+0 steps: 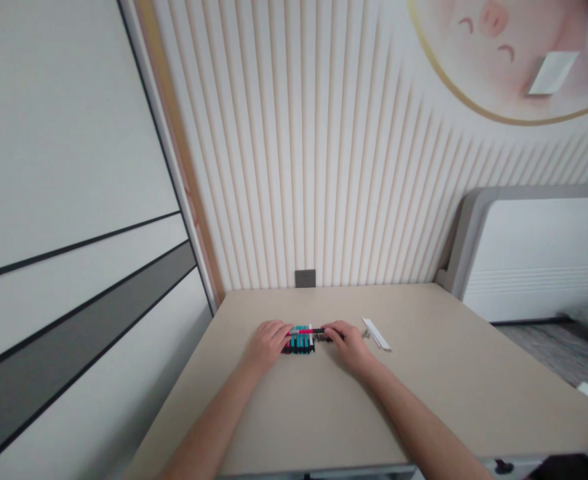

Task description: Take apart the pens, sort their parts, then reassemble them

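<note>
A small block of black, teal and white pieces [300, 341] lies on the beige table [424, 400], far from me near the wall. My left hand [269, 341] rests against its left end with the fingers curled. My right hand [347, 341] is closed at its right end, and a thin red rod [308, 331] runs across the top of the block from those fingers. What the block's pieces are is too small to tell.
A flat white strip [377, 334] lies on the table just right of my right hand. A grey wall socket [305, 278] sits at the table's back edge. A white and grey bed frame [534, 253] stands to the right.
</note>
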A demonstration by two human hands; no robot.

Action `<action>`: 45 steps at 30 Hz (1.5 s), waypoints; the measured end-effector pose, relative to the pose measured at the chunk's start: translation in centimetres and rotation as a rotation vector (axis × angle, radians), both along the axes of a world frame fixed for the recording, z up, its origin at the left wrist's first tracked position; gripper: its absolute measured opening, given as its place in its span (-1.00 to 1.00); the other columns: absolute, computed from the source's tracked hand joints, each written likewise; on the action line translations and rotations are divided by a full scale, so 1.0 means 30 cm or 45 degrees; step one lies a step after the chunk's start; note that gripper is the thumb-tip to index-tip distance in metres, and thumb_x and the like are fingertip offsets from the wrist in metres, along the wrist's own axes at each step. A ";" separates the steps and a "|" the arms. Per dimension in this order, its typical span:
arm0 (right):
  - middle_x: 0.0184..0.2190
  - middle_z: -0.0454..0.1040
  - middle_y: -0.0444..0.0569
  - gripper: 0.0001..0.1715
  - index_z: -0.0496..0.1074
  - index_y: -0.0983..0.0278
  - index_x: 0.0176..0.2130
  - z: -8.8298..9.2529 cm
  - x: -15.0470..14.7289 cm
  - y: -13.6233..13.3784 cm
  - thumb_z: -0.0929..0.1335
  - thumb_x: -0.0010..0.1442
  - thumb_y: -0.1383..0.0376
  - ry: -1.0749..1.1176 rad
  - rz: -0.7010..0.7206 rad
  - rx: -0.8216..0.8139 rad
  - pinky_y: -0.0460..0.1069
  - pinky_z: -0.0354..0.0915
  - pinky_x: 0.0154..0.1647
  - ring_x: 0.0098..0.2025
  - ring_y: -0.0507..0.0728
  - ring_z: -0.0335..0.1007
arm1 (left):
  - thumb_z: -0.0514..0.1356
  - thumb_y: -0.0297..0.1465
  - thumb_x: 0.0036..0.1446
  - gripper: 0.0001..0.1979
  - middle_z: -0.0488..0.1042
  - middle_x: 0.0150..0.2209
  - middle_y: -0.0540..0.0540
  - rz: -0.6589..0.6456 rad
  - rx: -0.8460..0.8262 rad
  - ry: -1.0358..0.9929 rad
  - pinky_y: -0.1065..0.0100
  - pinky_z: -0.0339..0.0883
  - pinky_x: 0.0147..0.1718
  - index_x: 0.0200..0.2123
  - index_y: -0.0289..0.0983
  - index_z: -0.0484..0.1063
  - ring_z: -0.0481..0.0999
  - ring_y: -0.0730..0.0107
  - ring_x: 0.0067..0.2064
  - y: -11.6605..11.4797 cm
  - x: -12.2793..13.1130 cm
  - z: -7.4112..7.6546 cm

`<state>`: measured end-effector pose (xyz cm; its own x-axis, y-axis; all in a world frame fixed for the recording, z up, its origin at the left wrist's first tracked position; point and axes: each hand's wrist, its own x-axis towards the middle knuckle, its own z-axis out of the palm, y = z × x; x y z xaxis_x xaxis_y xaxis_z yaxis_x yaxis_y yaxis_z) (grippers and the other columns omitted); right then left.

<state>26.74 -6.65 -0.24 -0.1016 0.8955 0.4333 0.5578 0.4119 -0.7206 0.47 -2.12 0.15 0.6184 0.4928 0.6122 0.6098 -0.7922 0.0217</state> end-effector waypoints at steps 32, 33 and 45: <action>-0.43 0.52 -0.03 -0.57 0.50 0.27 -0.35 -0.002 -0.007 -0.006 0.22 0.27 0.07 0.232 -0.029 -0.151 -0.03 0.24 -0.30 -0.34 0.14 0.40 | -0.07 -0.26 0.39 -0.67 0.53 -0.32 -0.12 -0.005 -0.080 -0.040 0.26 0.33 -0.23 -0.11 -0.25 0.45 0.46 0.28 -0.27 -0.001 -0.011 -0.010; -0.45 0.50 -0.04 -0.57 0.49 0.27 -0.39 -0.004 -0.007 -0.005 0.22 0.27 0.07 0.223 -0.022 -0.161 -0.04 0.23 -0.33 -0.36 0.13 0.39 | -0.07 -0.27 0.39 -0.67 0.52 -0.32 -0.12 -0.003 -0.083 -0.047 0.26 0.33 -0.23 -0.11 -0.25 0.45 0.46 0.28 -0.27 -0.002 -0.010 -0.010; -0.67 0.29 -0.15 -0.41 0.30 0.26 -0.58 -0.047 -0.043 -0.008 0.14 0.31 -0.01 0.110 -0.108 -0.184 -0.10 0.04 -0.50 -0.57 0.03 0.19 | 0.08 -0.31 0.32 -0.83 0.45 -0.24 -0.10 0.091 -0.123 -0.039 0.28 0.35 -0.20 -0.16 -0.23 0.42 0.44 0.31 -0.22 -0.032 0.004 0.002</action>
